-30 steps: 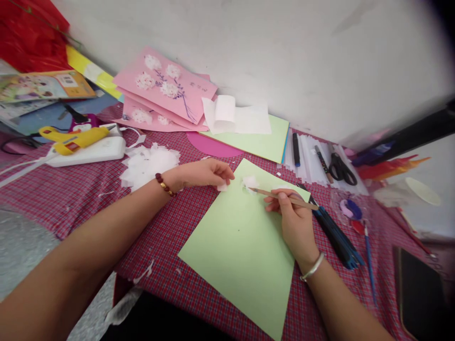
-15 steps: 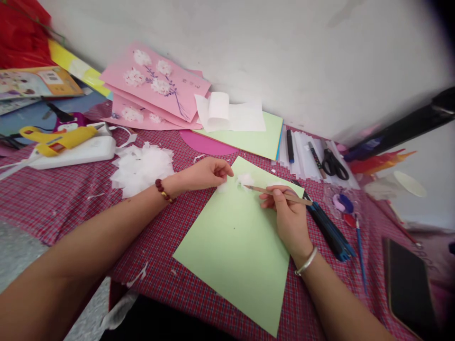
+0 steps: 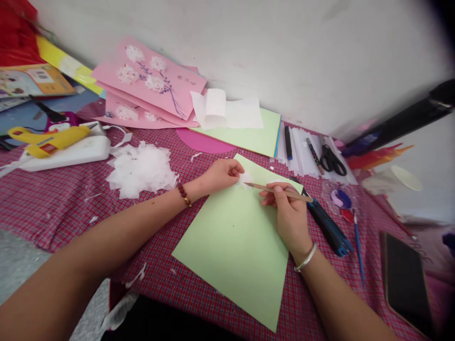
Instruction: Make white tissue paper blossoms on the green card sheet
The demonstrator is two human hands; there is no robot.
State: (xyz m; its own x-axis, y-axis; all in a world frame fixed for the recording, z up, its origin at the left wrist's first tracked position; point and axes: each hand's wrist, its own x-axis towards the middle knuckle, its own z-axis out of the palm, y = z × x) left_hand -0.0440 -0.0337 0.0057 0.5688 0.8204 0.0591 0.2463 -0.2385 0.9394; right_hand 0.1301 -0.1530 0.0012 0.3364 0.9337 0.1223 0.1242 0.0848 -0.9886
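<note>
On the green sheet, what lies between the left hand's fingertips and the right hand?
In the head view, a small white tissue tuft, touched by the left hand, and the tip of the wooden stick that the right hand holds.

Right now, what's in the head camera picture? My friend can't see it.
A left hand pinches a small white tissue piece on a light green sheet while the right hand points a thin wooden stick at it. Nearby on the red checked cloth lie a pile of white scraps, pink flower cards and scissors.
</note>
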